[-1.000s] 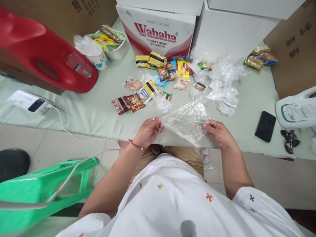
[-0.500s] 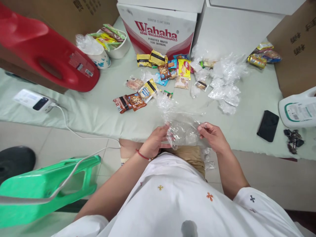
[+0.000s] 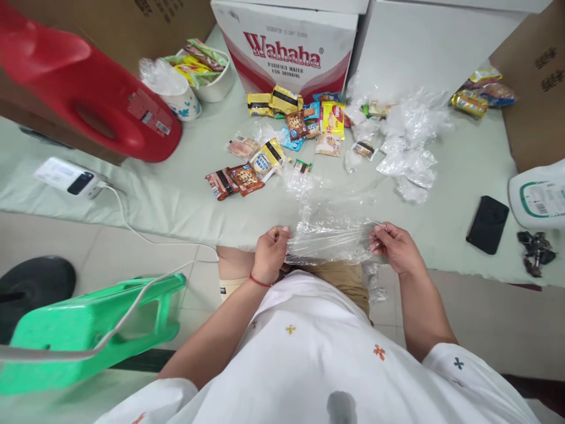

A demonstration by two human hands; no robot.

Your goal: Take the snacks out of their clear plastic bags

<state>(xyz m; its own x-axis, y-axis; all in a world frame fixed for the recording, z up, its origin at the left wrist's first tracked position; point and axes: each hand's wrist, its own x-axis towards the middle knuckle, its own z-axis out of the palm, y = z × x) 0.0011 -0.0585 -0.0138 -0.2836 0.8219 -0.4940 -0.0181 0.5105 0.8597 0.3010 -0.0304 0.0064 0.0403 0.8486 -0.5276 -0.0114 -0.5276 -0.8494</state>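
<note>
A clear plastic bag [image 3: 329, 238] is stretched sideways at the table's front edge, just ahead of my body. My left hand [image 3: 270, 253] pinches its left side, and my right hand [image 3: 395, 244] grips the right side between thumb and fingers. Beyond the bag lies a small green-and-brown snack packet [image 3: 302, 166] near some crumpled clear plastic. A brown cookie packet [image 3: 245, 179] and a yellow-and-white packet [image 3: 268, 158] rest to the left of that. Farther back, several wrapped snacks, among them a yellow packet [image 3: 332, 119], lie in a loose heap.
A pile of clear plastic bags [image 3: 410, 147] lies right of the snacks. At the right are a black phone [image 3: 488, 225], keys [image 3: 536, 253] and a white jug [image 3: 541, 194]. A red jug [image 3: 119, 112] and white power bank [image 3: 68, 176] stand left, above a green stool [image 3: 88, 330]. A Wahaha box [image 3: 291, 53] stands behind.
My hands have moved apart, pulling the plastic bag from a bunched shape into a wide, taut one. My left hand has turned and closed on its edge. The view has shifted slightly.
</note>
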